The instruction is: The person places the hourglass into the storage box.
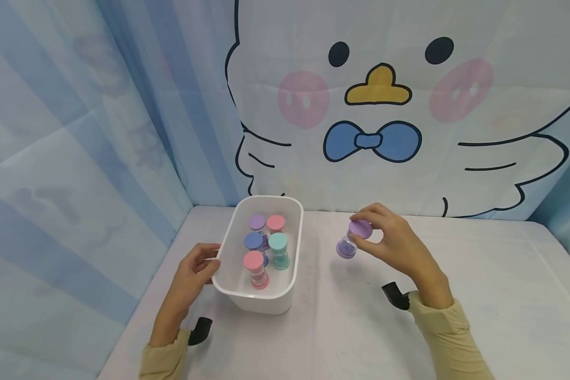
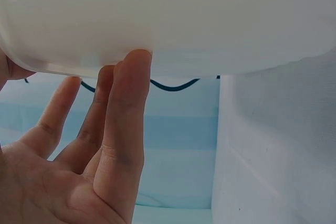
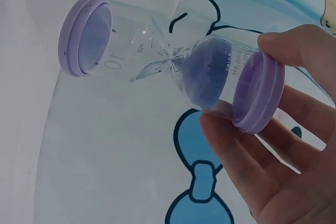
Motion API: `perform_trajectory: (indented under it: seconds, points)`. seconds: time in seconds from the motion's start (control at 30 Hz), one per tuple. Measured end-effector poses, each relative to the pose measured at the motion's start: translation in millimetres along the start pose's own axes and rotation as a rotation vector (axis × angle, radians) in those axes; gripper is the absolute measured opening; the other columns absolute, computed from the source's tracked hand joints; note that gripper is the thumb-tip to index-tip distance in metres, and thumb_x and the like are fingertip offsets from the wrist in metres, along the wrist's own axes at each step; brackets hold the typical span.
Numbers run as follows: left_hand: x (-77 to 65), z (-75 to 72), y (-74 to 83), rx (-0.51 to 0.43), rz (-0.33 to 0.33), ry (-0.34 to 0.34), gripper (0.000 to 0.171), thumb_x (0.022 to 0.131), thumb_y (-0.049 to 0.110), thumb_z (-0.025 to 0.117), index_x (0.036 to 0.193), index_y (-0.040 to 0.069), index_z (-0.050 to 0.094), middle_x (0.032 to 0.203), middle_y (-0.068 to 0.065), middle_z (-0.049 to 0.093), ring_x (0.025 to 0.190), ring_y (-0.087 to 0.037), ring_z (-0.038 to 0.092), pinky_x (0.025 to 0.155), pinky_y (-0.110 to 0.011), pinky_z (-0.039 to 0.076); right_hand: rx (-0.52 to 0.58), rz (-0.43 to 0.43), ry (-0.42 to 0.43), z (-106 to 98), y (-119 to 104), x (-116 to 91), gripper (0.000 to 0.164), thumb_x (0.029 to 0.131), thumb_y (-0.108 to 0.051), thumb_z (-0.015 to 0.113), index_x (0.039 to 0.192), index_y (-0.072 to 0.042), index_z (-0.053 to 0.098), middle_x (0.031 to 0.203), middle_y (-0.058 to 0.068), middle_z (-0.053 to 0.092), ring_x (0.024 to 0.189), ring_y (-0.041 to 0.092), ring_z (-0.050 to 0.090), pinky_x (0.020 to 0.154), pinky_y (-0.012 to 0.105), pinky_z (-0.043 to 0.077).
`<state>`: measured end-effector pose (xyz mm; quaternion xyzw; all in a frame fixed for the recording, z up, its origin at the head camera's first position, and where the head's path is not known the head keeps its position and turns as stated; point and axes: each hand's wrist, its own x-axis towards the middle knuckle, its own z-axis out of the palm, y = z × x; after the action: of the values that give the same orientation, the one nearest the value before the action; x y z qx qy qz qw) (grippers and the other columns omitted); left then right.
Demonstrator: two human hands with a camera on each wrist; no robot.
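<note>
My right hand (image 1: 399, 243) pinches a sand timer (image 3: 205, 72) with lilac caps and purple sand by one end cap. Held tilted above the table, it has the number 10 on its glass. To the left is a white plastic box (image 1: 235, 290). My left hand (image 1: 190, 274) touches the box's left side from outside with its fingertips, fingers fairly straight. Inside the box stand several more sand timers: a purple one (image 1: 257, 221), a far pink one (image 1: 276, 223), a blue one (image 1: 254, 241), a teal one (image 1: 278, 243) and a near pink one (image 1: 254, 261).
A white-covered table (image 1: 342, 338) lies beneath everything. Behind it hangs a cloth backdrop (image 1: 370, 184) with a cartoon character, and a blue-and-white curtain (image 1: 76, 158) borders the left side. Black camera mounts (image 1: 395, 295) stick out at both wrists.
</note>
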<state>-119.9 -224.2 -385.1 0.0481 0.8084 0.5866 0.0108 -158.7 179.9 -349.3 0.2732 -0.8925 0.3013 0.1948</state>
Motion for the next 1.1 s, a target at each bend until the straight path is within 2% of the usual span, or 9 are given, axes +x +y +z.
perform_trajectory:
  seconds: [0.13, 0.23, 0.33, 0.57, 0.8, 1.1]
  points:
    - [4.2, -1.7, -12.3, -0.005, -0.002, 0.005, 0.035, 0.091, 0.02, 0.058, 0.125, 0.013, 0.049, 0.122, -0.012, 0.054, 0.103, -0.03, 0.058, 0.07, -0.033, 0.052, 0.006, -0.029, 0.011, 0.0, -5.5, 2.1, 0.035, 0.073, -0.02, 0.078, 0.104, -0.01, 0.065, 0.102, -0.005, 0.057, 0.089, 0.007, 0.055, 0.074, 0.032, 0.051]
    - [5.1, -2.0, -15.3, -0.001, 0.0, 0.007, 0.036, 0.091, 0.022, 0.058, 0.125, 0.014, 0.049, 0.122, -0.011, 0.055, 0.103, -0.028, 0.058, 0.07, -0.033, 0.053, 0.014, -0.049, 0.02, -0.4, -9.8, 4.0, 0.035, 0.072, -0.02, 0.078, 0.104, -0.01, 0.066, 0.102, -0.006, 0.056, 0.089, 0.006, 0.054, 0.074, 0.031, 0.051]
    - [4.3, -1.7, -13.0, -0.009, 0.003, 0.005, 0.035, 0.091, 0.019, 0.058, 0.125, 0.013, 0.049, 0.122, -0.013, 0.055, 0.103, -0.03, 0.057, 0.07, -0.033, 0.053, 0.019, -0.066, 0.024, -0.3, -13.9, 5.6, 0.035, 0.072, -0.02, 0.079, 0.104, -0.011, 0.066, 0.103, -0.006, 0.056, 0.09, 0.006, 0.054, 0.074, 0.029, 0.051]
    - [-3.9, 2.0, 9.7, 0.008, 0.014, -0.002, 0.035, 0.092, 0.012, 0.055, 0.126, 0.004, 0.047, 0.122, -0.019, 0.053, 0.104, -0.037, 0.056, 0.07, -0.032, 0.052, 0.029, -0.117, 0.04, 1.3, -20.5, 11.4, 0.035, 0.072, -0.019, 0.078, 0.103, -0.011, 0.066, 0.103, -0.006, 0.056, 0.09, 0.005, 0.054, 0.076, 0.024, 0.049]
    - [3.5, -2.0, -16.9, -0.008, 0.015, 0.004, 0.035, 0.092, 0.019, 0.057, 0.125, 0.012, 0.048, 0.121, -0.013, 0.055, 0.102, -0.03, 0.058, 0.069, -0.033, 0.053, 0.055, -0.151, 0.041, 2.2, -32.6, 17.2, 0.032, 0.073, -0.019, 0.077, 0.102, -0.011, 0.066, 0.102, -0.004, 0.057, 0.09, 0.007, 0.054, 0.076, 0.024, 0.049]
    - [0.6, -1.0, -4.7, -0.028, 0.031, -0.01, 0.034, 0.092, 0.013, 0.056, 0.125, 0.007, 0.048, 0.121, -0.018, 0.054, 0.103, -0.036, 0.056, 0.069, -0.034, 0.053, 0.07, -0.158, 0.028, 1.5, -48.1, 23.5, 0.031, 0.075, -0.019, 0.076, 0.103, -0.012, 0.065, 0.103, -0.005, 0.056, 0.092, 0.006, 0.054, 0.078, 0.026, 0.05]
